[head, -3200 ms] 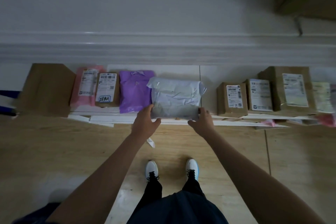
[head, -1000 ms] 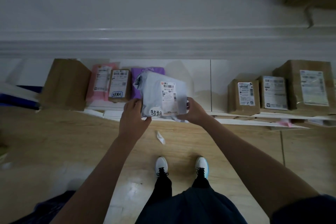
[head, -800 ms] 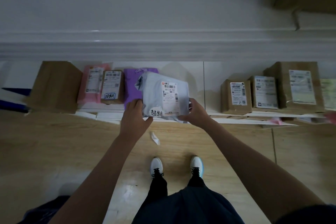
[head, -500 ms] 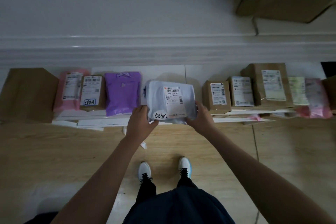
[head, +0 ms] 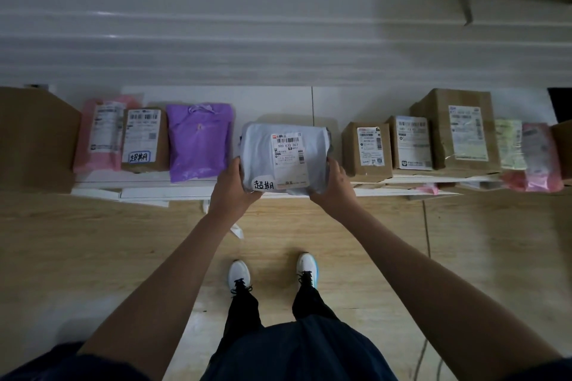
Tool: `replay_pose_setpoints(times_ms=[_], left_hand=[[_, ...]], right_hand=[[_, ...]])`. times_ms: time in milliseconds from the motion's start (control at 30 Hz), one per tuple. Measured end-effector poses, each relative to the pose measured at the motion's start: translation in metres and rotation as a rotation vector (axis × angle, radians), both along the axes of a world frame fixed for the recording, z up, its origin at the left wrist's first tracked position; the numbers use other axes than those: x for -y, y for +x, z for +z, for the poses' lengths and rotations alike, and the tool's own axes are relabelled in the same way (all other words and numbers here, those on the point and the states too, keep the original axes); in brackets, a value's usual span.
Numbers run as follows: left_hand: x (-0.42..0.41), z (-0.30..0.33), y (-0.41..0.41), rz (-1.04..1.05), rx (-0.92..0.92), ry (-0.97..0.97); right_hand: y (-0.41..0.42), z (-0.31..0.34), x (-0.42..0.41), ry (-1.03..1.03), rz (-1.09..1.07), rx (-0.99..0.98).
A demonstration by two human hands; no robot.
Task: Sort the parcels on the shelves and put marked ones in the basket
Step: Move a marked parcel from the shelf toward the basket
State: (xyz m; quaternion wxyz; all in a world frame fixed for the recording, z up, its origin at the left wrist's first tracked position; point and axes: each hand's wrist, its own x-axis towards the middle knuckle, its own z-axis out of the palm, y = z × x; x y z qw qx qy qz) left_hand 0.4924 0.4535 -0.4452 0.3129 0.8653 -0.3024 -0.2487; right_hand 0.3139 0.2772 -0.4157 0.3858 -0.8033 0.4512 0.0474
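A grey-white poly mailer (head: 257, 151) with a shipping label and a handwritten marker sticker at its lower left is held upright over the front edge of the low white shelf (head: 145, 192). My left hand (head: 230, 187) grips its lower left corner and my right hand (head: 334, 187) grips its lower right corner. To its left on the shelf stand a purple bag (head: 199, 141), a small brown box (head: 144, 139) with a handwritten sticker, and a pink mailer (head: 99, 136). No basket is in view.
Right of the mailer stand two small brown boxes (head: 366, 148) (head: 410, 142), a taller brown box (head: 458, 130) and pink and green soft parcels (head: 532, 158). A big plain carton (head: 34, 139) sits at the far left. A paper scrap (head: 236, 230) lies on the wooden floor by my feet.
The mailer was turned from its blank side to show the label and marker sticker, and now stands in the gap right of the purple bag. My view shifted to the right.
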Motion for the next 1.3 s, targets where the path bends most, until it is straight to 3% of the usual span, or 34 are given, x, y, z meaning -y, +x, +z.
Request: replay_pose_setpoints(times_ms=[267, 567, 700, 933, 1067, 1300], left_hand=[[0.015, 0.004, 0.011, -0.036, 0.019, 0.048], [0.006, 0.067, 0.013, -0.07, 0.151, -0.199], [0.017, 0.121, 0.001, -0.156, 0.257, -0.324], [0.047, 0.173, -0.039, -0.399, 0.207, -0.516], [0.063, 0.197, -0.066, -0.536, 0.237, -0.499], [0.093, 0.231, -0.121, -0.585, 0.238, -0.455]], right_hand=[[0.019, 0.01, 0.012, 0.027, 0.024, -0.013], [0.004, 0.076, -0.012, -0.126, -0.041, 0.161], [-0.025, 0.119, -0.02, -0.265, -0.112, 0.233], [-0.096, 0.18, -0.026, -0.463, -0.273, 0.293], [-0.14, 0.2, -0.028, -0.526, -0.318, 0.316], [-0.201, 0.224, -0.02, -0.593, -0.353, 0.312]])
